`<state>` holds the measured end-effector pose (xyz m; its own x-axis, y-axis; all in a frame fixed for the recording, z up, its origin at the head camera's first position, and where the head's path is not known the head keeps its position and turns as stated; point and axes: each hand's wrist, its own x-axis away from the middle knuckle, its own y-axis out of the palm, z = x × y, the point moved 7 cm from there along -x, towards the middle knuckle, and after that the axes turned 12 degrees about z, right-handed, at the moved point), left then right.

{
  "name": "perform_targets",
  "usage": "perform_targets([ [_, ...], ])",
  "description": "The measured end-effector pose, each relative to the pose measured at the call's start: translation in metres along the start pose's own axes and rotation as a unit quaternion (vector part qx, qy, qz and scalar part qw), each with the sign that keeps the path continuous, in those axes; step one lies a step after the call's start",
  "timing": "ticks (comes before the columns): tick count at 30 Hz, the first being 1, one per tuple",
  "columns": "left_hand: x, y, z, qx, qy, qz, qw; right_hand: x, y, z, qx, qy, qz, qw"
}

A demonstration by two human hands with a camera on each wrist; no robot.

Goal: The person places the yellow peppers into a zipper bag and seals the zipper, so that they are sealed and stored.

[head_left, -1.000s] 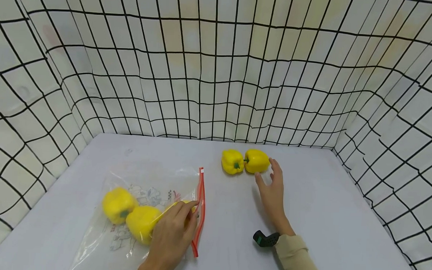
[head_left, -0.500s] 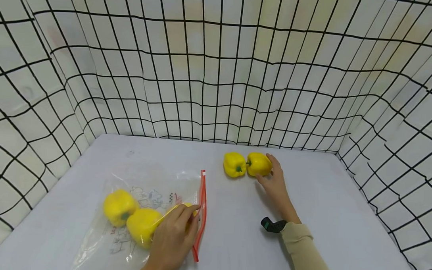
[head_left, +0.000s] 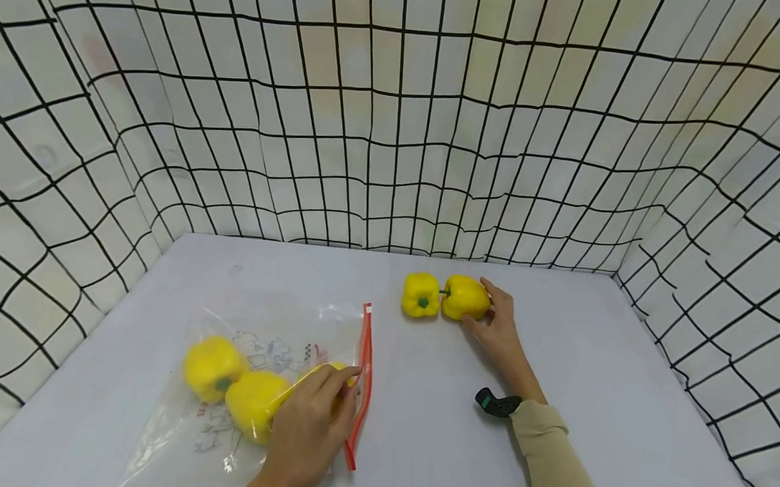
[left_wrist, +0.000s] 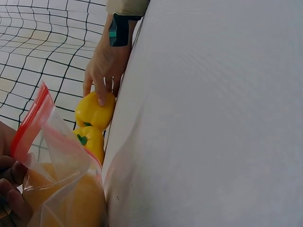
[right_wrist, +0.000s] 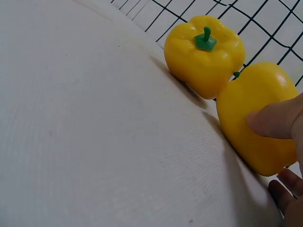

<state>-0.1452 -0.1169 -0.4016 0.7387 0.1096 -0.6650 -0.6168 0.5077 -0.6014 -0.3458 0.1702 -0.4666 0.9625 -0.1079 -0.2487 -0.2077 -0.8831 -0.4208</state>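
My right hand (head_left: 505,344) grips a yellow bell pepper (head_left: 464,298) lying on its side on the table; in the right wrist view the thumb (right_wrist: 272,120) presses its flank. Touching or almost touching its stem is a second yellow bell pepper (head_left: 420,295), green stem towards me. At the left lies a clear zip bag (head_left: 335,326) with a red zip edge (head_left: 366,350). Inside it are a yellow pepper (head_left: 214,368), another (head_left: 255,405) and a third, partly hidden by my left hand (head_left: 313,420). That hand pinches the bag beside the zip, its mouth lifted in the left wrist view.
A white table (head_left: 422,424) carries everything. Black netting (head_left: 393,143) over pale walls encloses its back and sides. The peppers outside the bag stand near the table's back edge. A dark wrist device (head_left: 497,403) sits on the right wrist, by a beige sleeve.
My right hand has closed in on the right-hand pepper, from fingers spread beside it to thumb and fingers around it. The left hand has kept its hold on the bag.
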Motion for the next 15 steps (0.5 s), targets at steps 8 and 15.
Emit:
perform_targets([
  [8, -0.0008, -0.0003, 0.0009, -0.001, 0.007, 0.002, 1.0, 0.0008, -0.002, 0.0036, 0.001, 0.015, 0.0, 0.9999],
  [15, 0.0002, -0.0004, 0.0006, 0.002, 0.012, 0.008, 0.9999, 0.0024, -0.0028, 0.0037, -0.012, 0.022, -0.008, 0.9996],
])
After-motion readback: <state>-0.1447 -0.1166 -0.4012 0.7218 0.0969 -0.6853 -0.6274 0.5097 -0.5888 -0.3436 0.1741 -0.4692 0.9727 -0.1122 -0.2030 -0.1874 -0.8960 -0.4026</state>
